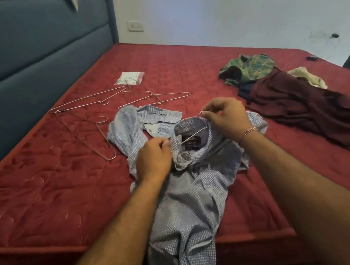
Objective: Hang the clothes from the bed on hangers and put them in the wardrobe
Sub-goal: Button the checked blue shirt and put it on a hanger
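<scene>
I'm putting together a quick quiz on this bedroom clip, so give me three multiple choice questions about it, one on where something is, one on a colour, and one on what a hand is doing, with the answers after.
1. Where does the pile of other clothes lie, seen from the camera?
A. right of the blue patterned shirt
B. left of the spare hangers
C. on the floor

2. What colour is the mattress?
A. green
B. red
C. white

3. What is the right hand doing?
A. resting flat on the mattress
B. hanging idle
C. holding a wire hanger at the shirt's collar

Answers:
1 A, the pile sits on the bed to the right of the blue patterned shirt.
2 B, its quilted surface is red.
3 C, its fingers pinch the wire hanger near the hook, while the left hand grips the collar.
</scene>
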The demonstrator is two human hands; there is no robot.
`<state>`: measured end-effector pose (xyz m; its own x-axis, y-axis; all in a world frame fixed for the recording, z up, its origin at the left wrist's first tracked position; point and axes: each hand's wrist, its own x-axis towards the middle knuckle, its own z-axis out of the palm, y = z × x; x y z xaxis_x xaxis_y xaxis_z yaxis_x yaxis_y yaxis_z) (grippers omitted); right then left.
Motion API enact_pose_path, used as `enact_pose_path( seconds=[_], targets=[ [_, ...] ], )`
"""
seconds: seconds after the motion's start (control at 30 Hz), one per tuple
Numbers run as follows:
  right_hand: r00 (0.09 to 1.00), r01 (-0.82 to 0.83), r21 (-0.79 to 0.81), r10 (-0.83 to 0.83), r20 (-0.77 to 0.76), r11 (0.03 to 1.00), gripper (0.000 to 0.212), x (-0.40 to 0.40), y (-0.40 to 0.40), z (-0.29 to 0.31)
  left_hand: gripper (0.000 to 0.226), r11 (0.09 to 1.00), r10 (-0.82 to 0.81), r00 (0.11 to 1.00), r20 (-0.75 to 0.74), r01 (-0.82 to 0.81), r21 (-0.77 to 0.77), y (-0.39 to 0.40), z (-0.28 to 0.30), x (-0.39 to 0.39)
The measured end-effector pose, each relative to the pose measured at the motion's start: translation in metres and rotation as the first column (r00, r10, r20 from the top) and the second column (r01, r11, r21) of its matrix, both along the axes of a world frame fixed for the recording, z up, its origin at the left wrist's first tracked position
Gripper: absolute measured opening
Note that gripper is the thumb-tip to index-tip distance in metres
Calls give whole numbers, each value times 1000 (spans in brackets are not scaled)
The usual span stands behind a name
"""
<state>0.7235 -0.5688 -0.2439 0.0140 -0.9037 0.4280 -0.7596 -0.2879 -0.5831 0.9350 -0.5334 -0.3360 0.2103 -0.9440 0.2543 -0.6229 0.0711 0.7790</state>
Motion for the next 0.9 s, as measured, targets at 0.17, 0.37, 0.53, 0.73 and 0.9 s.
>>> enact_pose_path(
  seconds=[0.17, 0.37, 0.53, 0.73, 0.9],
  targets=[
    [985, 92, -73, -80, 152, 993, 10, -24, 20, 81, 21, 948, -314, 950, -12, 313, -53, -20, 131, -10],
    [977, 134, -204, -95, 193, 970, 12, -49, 55, 322, 20, 823, -524, 760, 385, 569, -3, -20, 391, -43],
    [991, 129, -577, -122, 51, 806, 4, -73, 103, 546, 35, 727, -452, 715, 533, 642, -244, 10, 631, -61],
    [979, 83, -513, -166, -118, 854, 10, -90, 149, 708, 32, 687, -481, 582, 656, 715, -130, 48, 800, -86],
    [970, 195, -627, -242, 12, 754, 6, -91, 185, 748, 37, 588, -612, 498, 614, 806, -67, 75, 842, -113]
  ],
)
